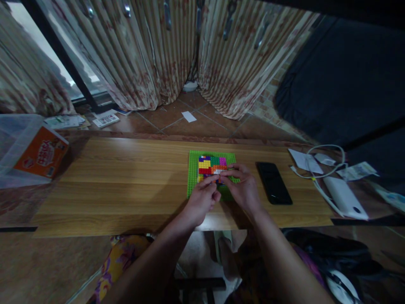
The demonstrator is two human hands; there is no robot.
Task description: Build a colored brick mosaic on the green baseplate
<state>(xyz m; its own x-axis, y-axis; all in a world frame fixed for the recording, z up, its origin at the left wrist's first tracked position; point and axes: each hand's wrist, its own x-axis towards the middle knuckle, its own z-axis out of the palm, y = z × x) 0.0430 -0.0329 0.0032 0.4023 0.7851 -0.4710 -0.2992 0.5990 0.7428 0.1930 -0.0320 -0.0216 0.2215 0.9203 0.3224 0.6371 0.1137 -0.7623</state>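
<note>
A light green studded baseplate [192, 173] lies on the wooden table, with a block of toy building bricks [207, 164] in yellow, red, green, pink, orange and white on it. Over the lower part of the bricks, my left hand [202, 198] reaches in with its index finger extended and the other fingers curled. My right hand [245, 185] meets it from the right, thumb and index finger pinched close to the left fingertip. Whatever lies between the fingertips is too small and covered to make out. Both hands hide the front bricks.
To the right on the wooden table [126, 181] lies a black phone [274, 183]. Beyond it are a white cable [341, 156] and a white power bank [344, 197]. A clear plastic box [19, 131] with an orange label stands at the left end. Curtains [177, 55] hang behind.
</note>
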